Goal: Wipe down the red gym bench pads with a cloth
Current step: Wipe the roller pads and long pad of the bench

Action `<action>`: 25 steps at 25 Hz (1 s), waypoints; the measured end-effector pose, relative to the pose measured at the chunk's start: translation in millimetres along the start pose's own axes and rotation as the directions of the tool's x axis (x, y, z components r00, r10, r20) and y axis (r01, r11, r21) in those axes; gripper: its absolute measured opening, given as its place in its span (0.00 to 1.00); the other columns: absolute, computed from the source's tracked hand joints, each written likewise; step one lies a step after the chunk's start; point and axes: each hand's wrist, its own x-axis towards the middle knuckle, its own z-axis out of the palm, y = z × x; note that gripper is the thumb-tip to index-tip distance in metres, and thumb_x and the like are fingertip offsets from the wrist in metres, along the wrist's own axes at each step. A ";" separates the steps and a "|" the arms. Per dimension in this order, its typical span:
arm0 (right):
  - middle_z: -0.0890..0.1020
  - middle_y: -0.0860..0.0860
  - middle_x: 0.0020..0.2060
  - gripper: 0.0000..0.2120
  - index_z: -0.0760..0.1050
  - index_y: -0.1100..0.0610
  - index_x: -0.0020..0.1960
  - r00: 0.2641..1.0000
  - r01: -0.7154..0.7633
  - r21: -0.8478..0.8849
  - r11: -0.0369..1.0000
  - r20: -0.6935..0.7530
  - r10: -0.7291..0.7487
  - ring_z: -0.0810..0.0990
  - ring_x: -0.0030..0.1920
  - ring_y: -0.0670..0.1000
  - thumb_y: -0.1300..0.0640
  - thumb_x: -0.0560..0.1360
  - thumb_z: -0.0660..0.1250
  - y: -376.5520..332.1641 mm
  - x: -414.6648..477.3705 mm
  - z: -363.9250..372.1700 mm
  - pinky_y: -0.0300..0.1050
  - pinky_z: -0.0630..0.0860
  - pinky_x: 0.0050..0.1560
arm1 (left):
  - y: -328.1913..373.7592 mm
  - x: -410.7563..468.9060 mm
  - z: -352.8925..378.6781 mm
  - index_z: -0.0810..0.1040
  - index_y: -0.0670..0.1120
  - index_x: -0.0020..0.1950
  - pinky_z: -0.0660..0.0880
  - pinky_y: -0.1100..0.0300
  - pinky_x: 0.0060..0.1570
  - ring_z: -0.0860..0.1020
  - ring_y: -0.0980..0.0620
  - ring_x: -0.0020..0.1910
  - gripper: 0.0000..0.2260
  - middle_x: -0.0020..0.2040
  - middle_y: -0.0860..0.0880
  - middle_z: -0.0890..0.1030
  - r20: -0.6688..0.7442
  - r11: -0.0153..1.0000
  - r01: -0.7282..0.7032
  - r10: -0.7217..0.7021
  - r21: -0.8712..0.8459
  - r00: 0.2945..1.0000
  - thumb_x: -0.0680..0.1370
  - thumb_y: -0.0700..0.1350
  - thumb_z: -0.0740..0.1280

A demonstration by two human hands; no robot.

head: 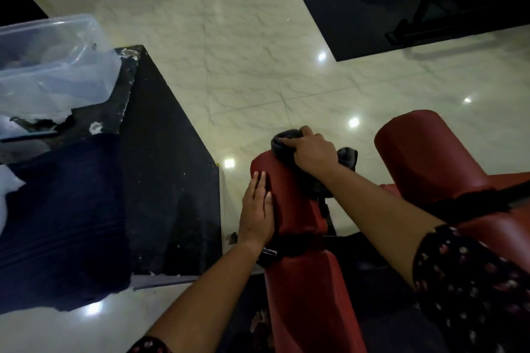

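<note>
Two red roller pads stick out from the gym bench: a left roller pad (292, 200) and a right roller pad (424, 152). Below the left one lies a longer red bench pad (309, 304). My right hand (312, 152) grips a dark grey cloth (282, 142) bunched against the far end of the left roller pad. More of that cloth hangs down under my right wrist. With straight fingers, my left hand (258, 206) lies flat on the left side of the same roller.
A black rubber mat (169, 180) lies on the tiled floor to the left, with a clear plastic tub (57, 66) and dark fabric (63, 223) on it. Another black mat (372, 8) with machine legs sits at the back right. A black strap (484, 200) crosses the right pad.
</note>
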 end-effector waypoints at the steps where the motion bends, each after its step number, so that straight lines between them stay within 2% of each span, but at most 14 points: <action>1: 0.67 0.52 0.63 0.23 0.65 0.34 0.71 1.000 0.011 -0.035 0.999 -0.006 -0.011 0.71 0.59 0.59 0.55 0.80 0.57 -2.9 2.8 -1.9 0.53 0.71 0.50 | -1.2 0.3 0.7 0.54 0.53 0.79 0.50 0.66 0.70 0.53 0.57 0.76 0.28 0.80 0.53 0.53 -0.001 1.000 -0.008 0.008 -0.010 1.000 0.79 0.61 0.44; 3: 0.65 0.53 0.66 0.24 0.63 0.34 0.71 0.999 0.040 -0.072 0.997 -0.003 -0.040 0.71 0.60 0.59 0.55 0.80 0.57 -5.7 -3.5 -3.3 0.54 0.71 0.51 | -1.8 0.6 2.1 0.54 0.53 0.79 0.49 0.67 0.70 0.53 0.58 0.76 0.30 0.80 0.53 0.53 -0.007 1.000 -0.008 0.008 -0.016 1.000 0.79 0.62 0.43; 6: 0.60 0.54 0.72 0.24 0.59 0.34 0.73 0.993 0.115 -0.123 0.986 0.013 -0.114 0.68 0.64 0.61 0.52 0.81 0.55 -4.1 -37.4 3.5 0.56 0.71 0.56 | -0.1 -0.1 2.7 0.55 0.50 0.79 0.48 0.70 0.70 0.54 0.56 0.77 0.27 0.79 0.52 0.55 -0.018 1.000 0.024 -0.024 -0.014 1.000 0.80 0.56 0.47; 9: 0.57 0.55 0.75 0.24 0.58 0.33 0.73 0.983 0.182 -0.149 0.972 -0.011 -0.186 0.67 0.65 0.62 0.51 0.81 0.55 -3.9 -85.7 11.7 0.56 0.70 0.58 | -3.0 1.4 2.8 0.57 0.48 0.79 0.45 0.78 0.67 0.54 0.56 0.76 0.26 0.79 0.50 0.56 -0.032 1.000 0.007 -0.007 -0.014 0.999 0.80 0.52 0.48; 12: 0.57 0.55 0.75 0.26 0.57 0.33 0.74 0.985 0.170 -0.124 0.978 0.009 -0.170 0.69 0.65 0.62 0.52 0.80 0.57 6.9 -132.0 25.1 0.55 0.71 0.59 | -4.7 4.2 3.7 0.59 0.46 0.78 0.46 0.72 0.71 0.54 0.53 0.77 0.26 0.79 0.48 0.57 -0.032 1.000 -0.014 0.013 -0.015 0.999 0.80 0.51 0.49; 14: 0.66 0.58 0.72 0.28 0.62 0.34 0.72 0.987 0.157 -0.126 0.980 -0.007 -0.159 0.76 0.57 0.63 0.52 0.75 0.66 10.6 -163.3 33.2 0.58 0.77 0.49 | -4.7 7.5 0.8 0.59 0.46 0.78 0.48 0.65 0.73 0.55 0.51 0.77 0.27 0.79 0.48 0.58 -0.006 1.000 -0.022 0.022 -0.001 1.000 0.79 0.53 0.50; 16: 0.76 0.59 0.63 0.33 0.70 0.36 0.67 0.988 0.153 -0.190 0.970 -0.009 -0.157 0.81 0.46 0.61 0.51 0.65 0.76 12.4 -189.7 40.4 0.56 0.79 0.35 | -10.5 16.0 -8.5 0.60 0.46 0.78 0.51 0.61 0.73 0.56 0.50 0.77 0.29 0.78 0.47 0.58 0.041 0.985 -0.139 0.136 0.099 0.990 0.79 0.57 0.49; 17: 0.78 0.59 0.60 0.34 0.72 0.36 0.65 0.989 0.139 -0.242 0.960 -0.010 -0.145 0.81 0.44 0.61 0.51 0.62 0.78 11.4 -198.6 42.9 0.55 0.78 0.32 | -15.0 25.9 -16.1 0.60 0.46 0.78 0.52 0.59 0.74 0.56 0.49 0.77 0.30 0.78 0.47 0.58 0.087 0.958 -0.230 0.218 0.170 0.972 0.78 0.58 0.49; 19: 0.79 0.58 0.58 0.33 0.74 0.37 0.64 0.992 0.116 -0.293 0.949 -0.004 -0.122 0.82 0.44 0.61 0.50 0.62 0.78 3.8 -207.5 44.1 0.54 0.77 0.31 | -23.0 52.1 -31.9 0.60 0.46 0.78 0.55 0.55 0.75 0.58 0.48 0.77 0.30 0.78 0.46 0.59 0.210 0.864 -0.412 0.363 0.289 0.908 0.79 0.59 0.48; 21: 0.78 0.57 0.60 0.30 0.73 0.36 0.65 0.998 0.049 -0.272 0.961 -0.010 -0.054 0.81 0.45 0.60 0.49 0.66 0.75 -9.9 -207.3 40.9 0.53 0.76 0.32 | -24.4 80.1 -43.8 0.60 0.46 0.78 0.57 0.51 0.75 0.58 0.46 0.77 0.30 0.78 0.46 0.60 0.355 0.755 -0.570 0.462 0.325 0.813 0.79 0.59 0.48; 25: 0.67 0.52 0.71 0.24 0.61 0.32 0.72 0.991 -0.132 -0.193 0.972 -0.036 0.127 0.75 0.56 0.58 0.48 0.77 0.54 -37.7 -187.8 24.8 0.53 0.75 0.47 | -16.1 127.4 -54.1 0.58 0.47 0.79 0.57 0.52 0.75 0.57 0.49 0.78 0.29 0.79 0.48 0.59 0.621 0.448 -0.845 0.582 0.292 0.524 0.80 0.59 0.45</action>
